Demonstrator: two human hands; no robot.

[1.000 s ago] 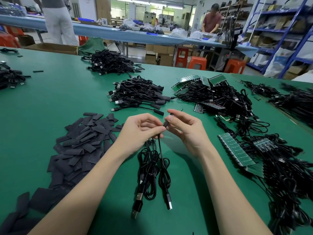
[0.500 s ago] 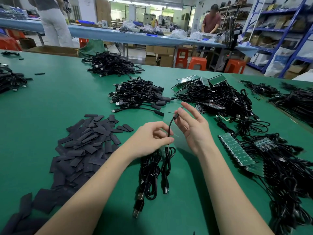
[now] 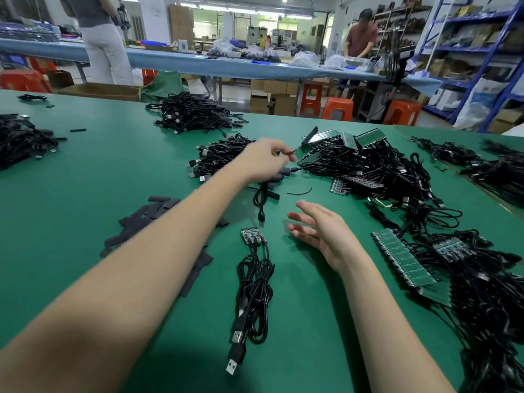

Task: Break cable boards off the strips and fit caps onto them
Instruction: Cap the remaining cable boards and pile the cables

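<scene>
Green worktop (image 3: 85,194) in a busy cable workshop: my left hand (image 3: 263,161), a second ago working close to my body, has reached out to the finished pile (image 3: 224,157), fingers pinching a capped cable (image 3: 262,199) that dangles below. My right hand (image 3: 320,234) has let go and hovers open. Just left of it lies a small board strip (image 3: 252,235), cables attached, next for breaking, I judge.

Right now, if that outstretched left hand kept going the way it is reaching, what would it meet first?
Probably the tangle of black cables with green board strips just beyond it. The left hand pinches a thin black cable and points toward that heap; depth is hard to judge.
</scene>
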